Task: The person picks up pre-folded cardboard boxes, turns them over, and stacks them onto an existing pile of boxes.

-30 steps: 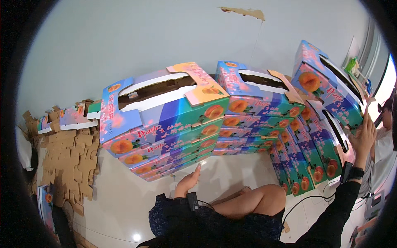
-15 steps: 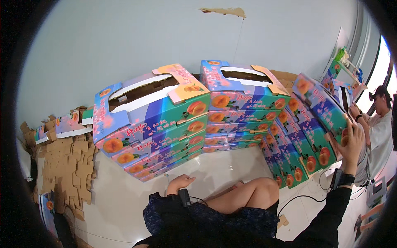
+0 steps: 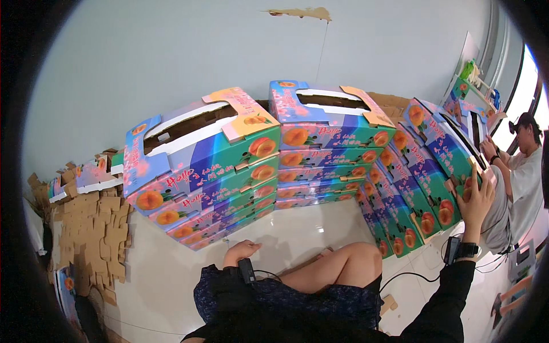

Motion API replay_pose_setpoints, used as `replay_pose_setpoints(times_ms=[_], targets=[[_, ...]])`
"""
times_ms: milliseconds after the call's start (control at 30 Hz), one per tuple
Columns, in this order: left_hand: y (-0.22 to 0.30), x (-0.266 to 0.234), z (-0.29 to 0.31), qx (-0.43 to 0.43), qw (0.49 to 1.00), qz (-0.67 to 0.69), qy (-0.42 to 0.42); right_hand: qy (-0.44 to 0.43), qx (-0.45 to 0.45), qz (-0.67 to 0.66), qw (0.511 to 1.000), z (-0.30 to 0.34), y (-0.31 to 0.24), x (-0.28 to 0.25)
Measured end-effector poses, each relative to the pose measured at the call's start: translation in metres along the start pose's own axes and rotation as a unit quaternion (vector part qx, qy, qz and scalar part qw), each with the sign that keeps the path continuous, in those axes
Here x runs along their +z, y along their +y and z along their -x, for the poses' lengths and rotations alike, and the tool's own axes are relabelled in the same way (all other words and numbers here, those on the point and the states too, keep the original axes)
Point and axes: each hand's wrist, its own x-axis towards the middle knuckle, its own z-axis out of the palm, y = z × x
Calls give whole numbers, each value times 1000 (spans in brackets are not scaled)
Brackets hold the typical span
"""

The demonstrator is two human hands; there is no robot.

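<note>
My right hand [image 3: 478,197] is at the near end of the top peach-printed carton [image 3: 443,140] on the right-hand stack. Its fingers reach over the upper edge, with the thumb against the printed side. This carton lies at a slant on several similar cartons [image 3: 420,197]. Loosely curled, my left hand [image 3: 241,252] hovers by my lap with nothing visible in it. Ahead are a left stack of cartons [image 3: 214,166] and a middle stack [image 3: 326,136], each topped by a carton with a long slot.
Flattened brown cardboard [image 3: 94,240] lies on the floor at left, beside more printed cartons [image 3: 97,173]. A pale wall [image 3: 171,51] stands behind the stacks. At right, another person [image 3: 517,166] handles a carton [image 3: 473,123]. A black cable [image 3: 409,274] runs near my right wrist.
The top right carton has tipped slightly, showing more of its slotted top, with my right hand still at its near end. The whole view has shifted a little; my left hand stays by my lap.
</note>
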Motion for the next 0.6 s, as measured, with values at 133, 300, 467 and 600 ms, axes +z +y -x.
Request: replay_pose_setpoints(times_ms=[133,300,467,600], targets=[[14,-3,8,-10,1000,11,-7,2,-6,-12,1000,5,3,-8],[16,-2,10,-28,999,25,2,-32,-7,-6,999,6,0,-16],[7,5,-3,7,1000,4,-4,-72,3,-70,995,8,-7,-37],[10,6,0,7,1000,-27,-12,-70,-38,-72,994,1,-49,-57]])
